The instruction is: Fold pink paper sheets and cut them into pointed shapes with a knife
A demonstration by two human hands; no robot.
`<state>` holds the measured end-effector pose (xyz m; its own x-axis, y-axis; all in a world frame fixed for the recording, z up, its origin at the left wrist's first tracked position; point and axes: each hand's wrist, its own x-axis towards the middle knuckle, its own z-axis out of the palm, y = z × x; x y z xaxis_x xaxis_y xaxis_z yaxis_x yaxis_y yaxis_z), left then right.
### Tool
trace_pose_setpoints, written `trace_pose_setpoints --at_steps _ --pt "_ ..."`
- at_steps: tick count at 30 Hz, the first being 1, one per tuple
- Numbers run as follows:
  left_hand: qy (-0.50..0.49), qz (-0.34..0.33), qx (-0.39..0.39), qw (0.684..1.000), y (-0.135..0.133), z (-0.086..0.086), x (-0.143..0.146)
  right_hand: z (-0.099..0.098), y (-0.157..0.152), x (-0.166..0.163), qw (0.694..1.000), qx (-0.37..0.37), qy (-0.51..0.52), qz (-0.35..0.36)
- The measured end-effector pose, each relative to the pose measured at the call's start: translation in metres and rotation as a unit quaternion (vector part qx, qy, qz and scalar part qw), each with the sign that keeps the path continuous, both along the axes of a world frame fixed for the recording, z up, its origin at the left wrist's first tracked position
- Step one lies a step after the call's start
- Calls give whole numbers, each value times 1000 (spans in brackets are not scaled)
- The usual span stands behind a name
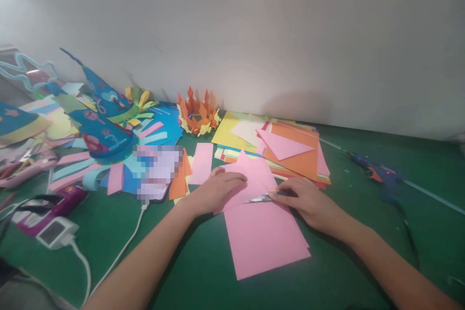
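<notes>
A pink paper sheet (pixel 265 240) lies on the green table (pixel 189 271) in front of me, its far part folded up. My left hand (pixel 214 189) presses down on the folded pink flap (pixel 256 177), fingers closed together over its edge. My right hand (pixel 308 201) grips a small cutter with a metal blade (pixel 262 198), the blade lying along the fold of the pink paper.
A stack of coloured papers (pixel 290 155) lies behind the sheet. An orange paper crown (pixel 198 114) and blue paper hats (pixel 101 121) stand at back left. A glue gun (pixel 378 174) lies at right. A white charger and cable (pixel 58 232) lie at left. A white wall (pixel 290 34) rises behind.
</notes>
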<state>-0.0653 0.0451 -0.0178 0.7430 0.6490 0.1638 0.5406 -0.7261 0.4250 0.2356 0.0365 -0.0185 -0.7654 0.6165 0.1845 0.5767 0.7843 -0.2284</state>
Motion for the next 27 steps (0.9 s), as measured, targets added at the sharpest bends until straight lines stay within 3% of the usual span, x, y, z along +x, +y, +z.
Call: trace_pose_setpoints --at_steps 12,18,27 --pt "3 7 -6 1000 0 -1 -1 -1 -1 -5 999 28 16 8" --pt "0 4 -6 1000 0 1 0 -1 -2 -9 1000 -15 11 -3" --pt "9 2 -4 1000 0 3 0 8 -7 -19 1000 -8 19 -5"
